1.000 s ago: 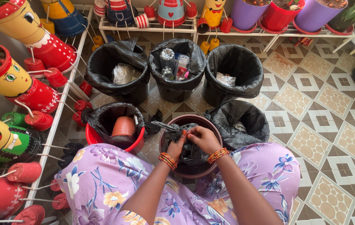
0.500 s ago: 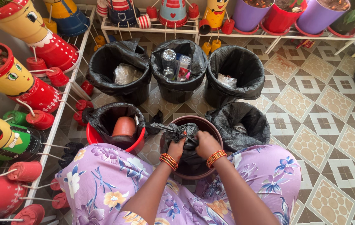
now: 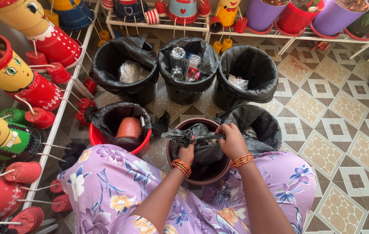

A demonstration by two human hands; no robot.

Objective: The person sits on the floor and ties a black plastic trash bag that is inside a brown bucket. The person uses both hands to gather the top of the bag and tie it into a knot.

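Head view: left hand (image 3: pixel 187 152) and right hand (image 3: pixel 233 141) both clenched on black bag (image 3: pixel 195 141), gathered at its neck over brown bucket (image 3: pixel 175 167). Best twisted tight, kept above the rim. Close around: red bucket (image 3: pixel 119 143) left, lined bins (image 3: pixel 186 69) behind, crowding the elbows.

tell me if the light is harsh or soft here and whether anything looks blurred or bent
Head view: soft, even light with only faint shadows; the black bag between the left hand and right hand shows mild sheen, no hard glare; hands and floor tiles look sharp; the white rack at the left edge bows, as from a wide lens.
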